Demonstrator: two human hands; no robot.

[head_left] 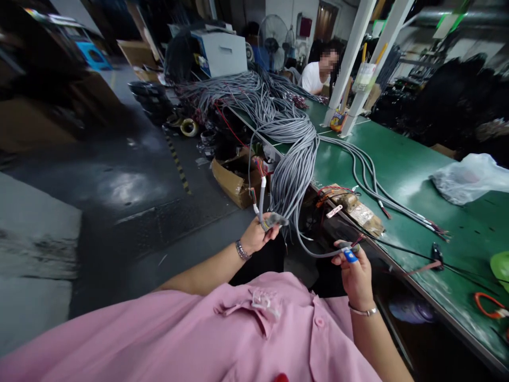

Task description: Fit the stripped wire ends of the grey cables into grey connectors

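Note:
My left hand (pixel 257 233) is closed around grey cables (pixel 261 204), whose stripped ends with coloured wires point up above the fist. Dark finger covers show on its fingertips. My right hand (pixel 357 271) pinches the end of another grey cable (pixel 316 254), with dark red wires sticking out past the fingers. Blue tape (pixel 350 255) is wrapped around my right thumb. That cable sags between my hands and runs up into a thick bundle of grey cables (pixel 296 154), which hangs over the edge of the green table (pixel 401 154).
A taped brown block (pixel 360 212) sits at the table edge. Several loose cables (pixel 368 170), a plastic bag (pixel 471 178) and orange-handled scissors (pixel 490 306) lie on the table. A cardboard box (pixel 230 183) stands on the floor. Another person (pixel 314 77) sits behind the white posts (pixel 352 63).

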